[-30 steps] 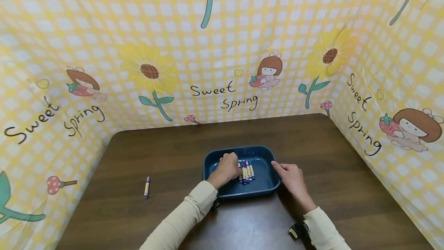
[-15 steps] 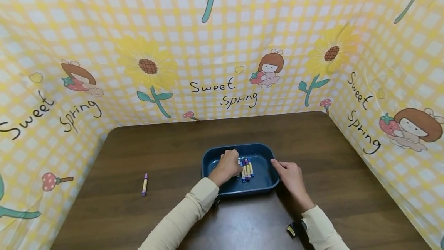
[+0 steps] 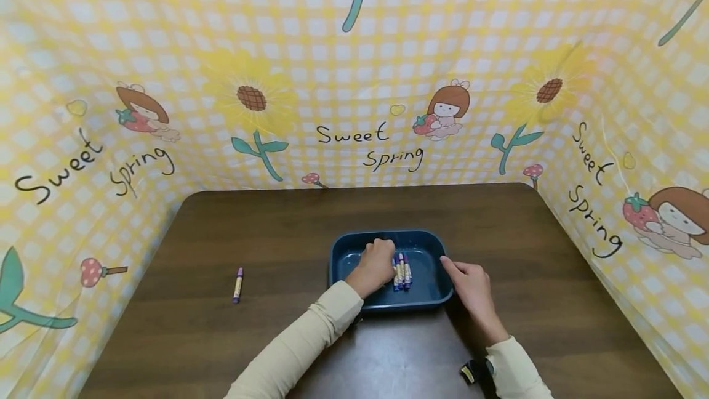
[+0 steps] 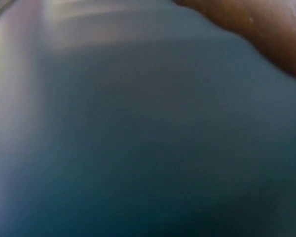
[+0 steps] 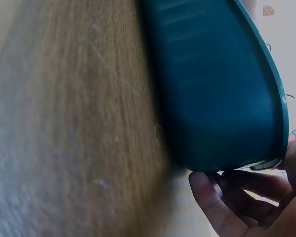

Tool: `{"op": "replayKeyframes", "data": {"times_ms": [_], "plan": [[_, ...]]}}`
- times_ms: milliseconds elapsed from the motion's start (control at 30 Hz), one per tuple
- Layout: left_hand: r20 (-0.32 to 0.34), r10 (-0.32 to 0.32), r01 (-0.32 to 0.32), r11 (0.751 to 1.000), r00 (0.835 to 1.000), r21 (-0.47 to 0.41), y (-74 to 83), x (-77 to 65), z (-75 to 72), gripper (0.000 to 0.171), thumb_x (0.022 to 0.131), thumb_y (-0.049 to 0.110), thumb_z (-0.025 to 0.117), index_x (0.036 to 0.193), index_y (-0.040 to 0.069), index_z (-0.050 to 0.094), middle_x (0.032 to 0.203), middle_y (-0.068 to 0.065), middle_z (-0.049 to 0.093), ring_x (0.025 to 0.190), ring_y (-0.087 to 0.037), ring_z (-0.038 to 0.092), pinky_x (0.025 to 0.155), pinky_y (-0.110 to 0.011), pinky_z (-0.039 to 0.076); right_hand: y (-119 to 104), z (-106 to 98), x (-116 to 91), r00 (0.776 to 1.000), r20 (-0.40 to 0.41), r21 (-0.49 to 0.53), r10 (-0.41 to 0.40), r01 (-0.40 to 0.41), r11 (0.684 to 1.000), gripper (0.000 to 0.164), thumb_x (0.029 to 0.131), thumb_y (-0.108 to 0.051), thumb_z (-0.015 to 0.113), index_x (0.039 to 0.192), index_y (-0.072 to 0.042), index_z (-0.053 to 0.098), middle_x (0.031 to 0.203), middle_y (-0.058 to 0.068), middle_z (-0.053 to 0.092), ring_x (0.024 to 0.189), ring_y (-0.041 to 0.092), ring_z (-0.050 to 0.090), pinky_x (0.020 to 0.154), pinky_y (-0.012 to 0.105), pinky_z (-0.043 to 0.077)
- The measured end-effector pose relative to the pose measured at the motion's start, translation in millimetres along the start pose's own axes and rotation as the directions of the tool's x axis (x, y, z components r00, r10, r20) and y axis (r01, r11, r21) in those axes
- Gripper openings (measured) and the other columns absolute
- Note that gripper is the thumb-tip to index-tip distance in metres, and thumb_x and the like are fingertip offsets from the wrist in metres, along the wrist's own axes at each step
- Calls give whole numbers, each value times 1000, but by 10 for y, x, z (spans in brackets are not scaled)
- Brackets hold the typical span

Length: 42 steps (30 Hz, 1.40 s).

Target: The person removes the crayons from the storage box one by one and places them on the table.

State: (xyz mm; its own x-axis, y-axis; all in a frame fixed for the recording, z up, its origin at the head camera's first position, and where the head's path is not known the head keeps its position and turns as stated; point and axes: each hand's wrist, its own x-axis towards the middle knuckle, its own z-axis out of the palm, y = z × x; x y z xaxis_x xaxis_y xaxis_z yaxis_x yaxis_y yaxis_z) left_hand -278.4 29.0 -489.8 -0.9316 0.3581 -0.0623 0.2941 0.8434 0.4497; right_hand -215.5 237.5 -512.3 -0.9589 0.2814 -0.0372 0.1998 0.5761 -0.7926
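Note:
A dark blue tray (image 3: 426, 294) sits on the table with several crayons (image 3: 403, 271) lying side by side in it. My left hand (image 3: 378, 263) reaches down into the tray just left of the crayons, fingers bent. Its fingertips are hidden, so I cannot tell whether it holds a crayon. In the left wrist view, part of that hand (image 4: 266, 29) crosses the blurred tray floor (image 4: 138, 123). My right hand (image 3: 469, 282) grips the tray's right end, thumb at the rim. The right wrist view has its fingers (image 5: 212, 202) against the outside of the tray (image 5: 217, 98).
A single purple-ended crayon (image 3: 238, 285) lies on the brown wooden table (image 3: 266, 233), well left of the tray. Yellow-checked cloth (image 3: 343, 79) hangs around the back and sides. A black device (image 3: 471, 372) is at my right wrist.
The head view has shifted slightly. My left hand stays in the tray; the crayon nearest it no longer shows, so fewer crayons are visible beside it. The right hand keeps its hold.

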Motion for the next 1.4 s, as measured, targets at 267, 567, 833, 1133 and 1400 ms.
{"op": "replayKeyframes", "data": {"times_ms": [267,567,833,1133,1400], "plan": [[16,-45,46,988,999,-144,-27,10,-12,41,89,-2,69,59,11,44,50,-1,36,40,-16,49,38,-22,36,-9,-15,-26,1000,1,1,2,-2,1000,58,98,-57,58,83,-4,77,60,-5,45,72,19,51,63,30,35],[29,-78,83,969,997,-233,-126,-43,-109,57,86,5,77,44,14,40,41,5,32,35,-11,43,39,-22,33,-24,-3,-16,1000,8,8,-3,3,1000,59,98,-57,58,79,-4,75,56,-5,38,70,20,49,62,30,34],[4,-39,38,940,999,-340,-189,-137,-181,47,85,7,79,45,10,53,40,6,43,35,-8,41,39,-20,28,-1,-8,-47,1000,19,28,4,-4,1000,63,99,-56,57,67,-1,65,55,-5,37,63,20,46,58,28,32],[-16,-96,75,865,995,-496,-266,-238,-464,9,85,10,79,83,1,77,67,-6,73,56,-15,71,58,-30,59,-37,-33,-30,1000,3,-11,-10,10,1000,60,99,-56,56,72,-5,71,56,-5,40,70,19,50,63,30,34],[-10,-162,120,765,987,-633,-489,-377,-622,13,83,9,79,92,0,77,79,-9,75,61,-17,73,71,-45,62,-20,-18,-43,1000,22,15,2,-2,1000,63,98,-59,56,64,-6,61,55,-5,37,63,20,45,58,29,32]]}}
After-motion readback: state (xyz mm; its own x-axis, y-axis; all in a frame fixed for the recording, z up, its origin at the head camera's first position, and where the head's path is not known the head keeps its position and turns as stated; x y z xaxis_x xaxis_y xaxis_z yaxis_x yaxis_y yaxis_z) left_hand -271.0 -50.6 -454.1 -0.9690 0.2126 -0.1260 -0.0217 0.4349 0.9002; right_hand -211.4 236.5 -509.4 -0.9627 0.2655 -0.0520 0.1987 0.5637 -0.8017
